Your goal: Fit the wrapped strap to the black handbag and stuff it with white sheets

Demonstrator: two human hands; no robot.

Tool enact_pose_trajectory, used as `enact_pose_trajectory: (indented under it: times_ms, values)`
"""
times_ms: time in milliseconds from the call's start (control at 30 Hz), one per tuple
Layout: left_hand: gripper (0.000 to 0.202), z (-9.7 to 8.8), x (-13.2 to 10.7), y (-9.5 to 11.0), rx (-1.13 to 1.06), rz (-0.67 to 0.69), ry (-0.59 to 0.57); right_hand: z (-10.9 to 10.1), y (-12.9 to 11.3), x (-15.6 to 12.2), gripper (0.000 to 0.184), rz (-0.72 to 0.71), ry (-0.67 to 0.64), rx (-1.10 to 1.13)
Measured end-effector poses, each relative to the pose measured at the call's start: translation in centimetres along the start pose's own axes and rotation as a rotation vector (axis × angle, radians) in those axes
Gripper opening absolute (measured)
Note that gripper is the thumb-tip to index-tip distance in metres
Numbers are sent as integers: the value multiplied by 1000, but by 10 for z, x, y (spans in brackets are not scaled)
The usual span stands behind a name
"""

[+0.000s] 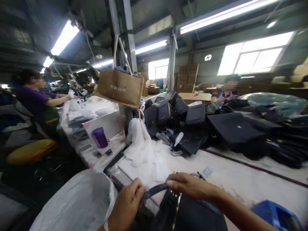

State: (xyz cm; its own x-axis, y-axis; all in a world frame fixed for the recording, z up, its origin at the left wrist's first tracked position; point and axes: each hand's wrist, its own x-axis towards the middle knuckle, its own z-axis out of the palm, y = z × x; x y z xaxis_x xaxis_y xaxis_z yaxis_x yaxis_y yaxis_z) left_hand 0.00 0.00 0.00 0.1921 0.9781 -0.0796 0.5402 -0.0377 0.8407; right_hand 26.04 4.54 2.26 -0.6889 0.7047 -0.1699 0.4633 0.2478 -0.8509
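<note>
Under strip lights, pale worktable, piled dark bags, held strap

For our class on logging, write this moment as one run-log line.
left hand: gripping dark strap; right hand: gripping same strap; near hands: dark bag, gold trim; on table: piled bags, white sheeting

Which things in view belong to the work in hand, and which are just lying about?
In use:
- strap, held by left hand and right hand
- dark bag

Seemingly not:
- purple cup
- hanging tote
- yellow seat
</note>
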Motion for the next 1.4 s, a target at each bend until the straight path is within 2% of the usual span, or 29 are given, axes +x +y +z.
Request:
enact_pose_trajectory:
  times_ms: [167, 267, 367, 500, 600, 667, 767, 967, 1067, 1233, 1400]
  values:
    - [31, 7, 0, 0, -26, 31, 41, 10, -14, 9, 20, 76, 112, -164]
    - [29, 16, 6, 3, -71, 42, 39, 27, -25, 18, 17, 32, 172, -246]
    - [30, 26, 14, -2, -107, 50, 37, 41, -28, 26, 16, 32, 191, -216]
    - [31, 30, 20, -23, 16, 60, 43, 36, -10, 24, 33, 66, 142, -157]
    - [29, 23, 19, -37, 188, 83, 45, 21, 12, 20, 34, 122, 42, -162]
    - [29, 20, 20, -40, 234, 85, 36, 14, 23, 22, 33, 169, 47, -188]
    - [28, 22, 25, -38, 244, 73, 43, 17, 28, 29, 21, 203, 135, -234]
    - [26, 49, 45, -26, 345, 123, 28, 40, 20, 40, 20, 190, 208, -226]
    - [23, 59, 51, -29, 463, 166, -36, 36, 29, 30, 22, 182, 187, -189]
    - [27, 64, 58, -38, 493, 137, -71, 20, 59, 11, 20, 221, 171, -139]
    - [25, 81, 68, -32, 545, 167, -68, 31, 67, 22, 17, 251, 229, -157]
